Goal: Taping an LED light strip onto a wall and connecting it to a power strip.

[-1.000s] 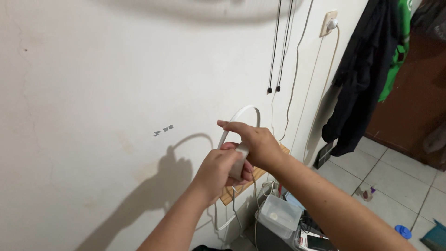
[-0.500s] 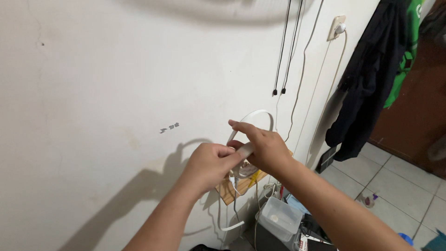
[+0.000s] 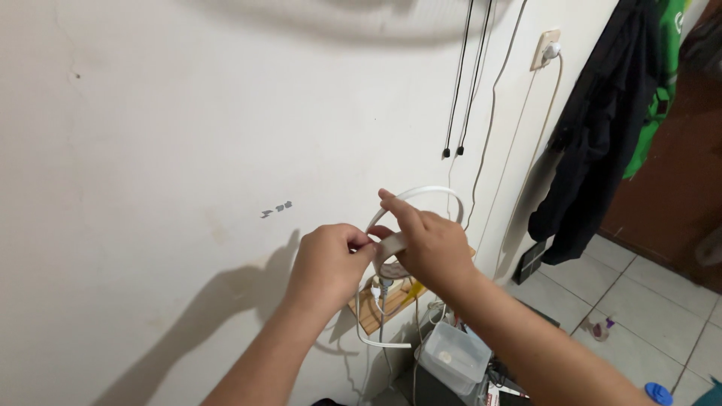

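Both hands met in front of the white wall (image 3: 150, 150), working a flat white cable (image 3: 421, 192). Closed into a loose fist, the left hand (image 3: 327, 263) pinched the band between thumb and forefinger at its lower end. Curled around the same stretch just beside it, the right hand (image 3: 425, 244) had its index finger raised along the arc. Above the knuckles the cable rose in a loop, while its free tail hung below and curved out near the wooden shelf (image 3: 387, 304).

Compared with a second earlier, the loop sat lower and lay flatter and wider. The left hand had slid leftward off the bundle, so the two fists were side by side rather than stacked, and the hanging tail had swung further right. That read as the band being drawn through the fingers and the coil reshaped.

A clear plastic box (image 3: 451, 353) stood on the floor beneath, and dark clothing (image 3: 594, 128) hung near the wall socket (image 3: 547, 46).
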